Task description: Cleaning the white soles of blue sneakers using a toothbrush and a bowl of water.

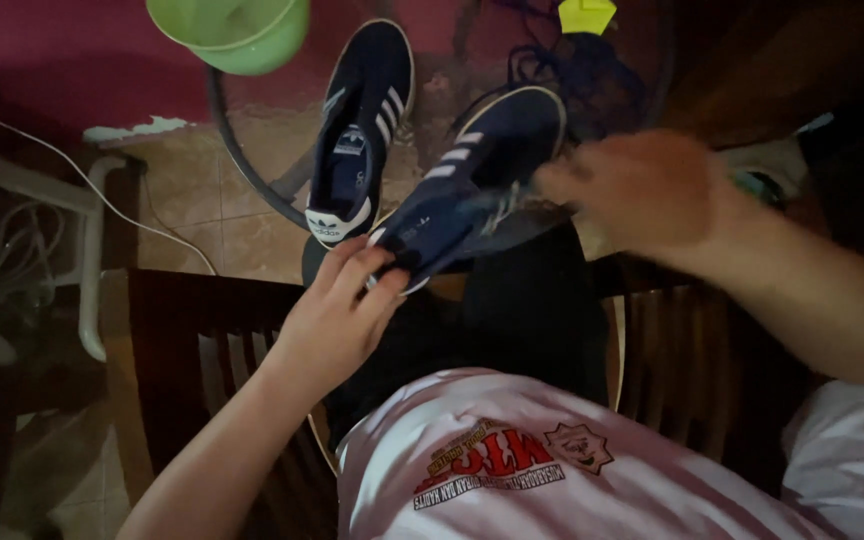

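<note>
Both hands hold a navy shoe (right hand blurred, grip unclear).

The shoe pinched in your left hand looks like matt navy suede, soft and napped, with smooth white stripes and a pale rubber sole edge. Your blurred right hand is at its 3 o'clock side. The second shoe, at 11 o'clock, has the same matt finish. The bucket at 12 o'clock is smooth green plastic. The floor is glossy stone-look tile; the chair is dark varnished wood.
</note>
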